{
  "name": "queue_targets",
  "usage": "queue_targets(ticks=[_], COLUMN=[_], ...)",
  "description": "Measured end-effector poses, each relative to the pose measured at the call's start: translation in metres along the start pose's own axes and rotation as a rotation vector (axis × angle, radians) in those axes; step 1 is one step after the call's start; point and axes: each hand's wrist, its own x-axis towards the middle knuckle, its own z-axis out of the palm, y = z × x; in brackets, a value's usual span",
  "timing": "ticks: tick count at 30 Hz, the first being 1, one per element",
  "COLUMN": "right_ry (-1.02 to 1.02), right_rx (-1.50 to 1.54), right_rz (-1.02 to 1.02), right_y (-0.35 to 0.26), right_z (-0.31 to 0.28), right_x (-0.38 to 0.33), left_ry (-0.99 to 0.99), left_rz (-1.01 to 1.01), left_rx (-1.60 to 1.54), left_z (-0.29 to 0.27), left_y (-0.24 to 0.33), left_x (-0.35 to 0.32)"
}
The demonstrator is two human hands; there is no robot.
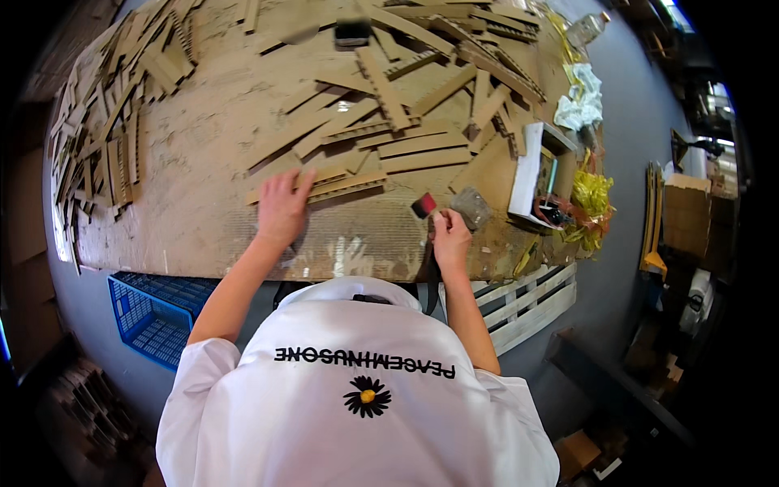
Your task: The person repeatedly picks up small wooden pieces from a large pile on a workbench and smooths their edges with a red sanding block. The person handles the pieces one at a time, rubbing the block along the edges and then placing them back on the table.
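Note:
My left hand [281, 213] is at the near middle of the worktable, its fingers curled over a cardboard strip [347, 187] with corrugated edges. A second strip lies against that one. In my right hand [451, 235] is a small brush [423, 205] with a dark tip and a red band, pinched between thumb and fingers and pointing up and left. Close beside that hand sits a clear plastic tub [471, 208]; its contents cannot be made out. Just beyond my left hand, several loose cardboard strips [424, 144] lie crosswise on the table.
Strips are heaped on the worktable [203, 219] at far left [122, 122] and far right [495, 65]. A white open box [527, 174], yellow plastic wrap [591, 195] and a clear bottle [588, 28] line the right edge. Below stand a blue crate [154, 312] and white pallet [531, 304].

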Motion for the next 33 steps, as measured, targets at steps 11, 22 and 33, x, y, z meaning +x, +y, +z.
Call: queue_targets(ticks=[11,22,33], right_ry=[-0.121,0.058,-0.170], right_rx=[-0.161,0.125,-0.416], right_rz=[-0.089,-0.367,-0.908], right_y=[-0.058,-0.218,-0.306], right_z=[0.026,-0.008,0.180], right_x=[0.007,0.135,0.316], left_ry=[0.198,-0.272,-0.374], left_rz=[0.213,0.285,0.482], left_rx=[-0.365,0.331,0.294], left_z=[-0.003,-0.026,-0.004], left_y=[-0.028,0.058,0.040], left_x=[0.039,0.233,0.244])
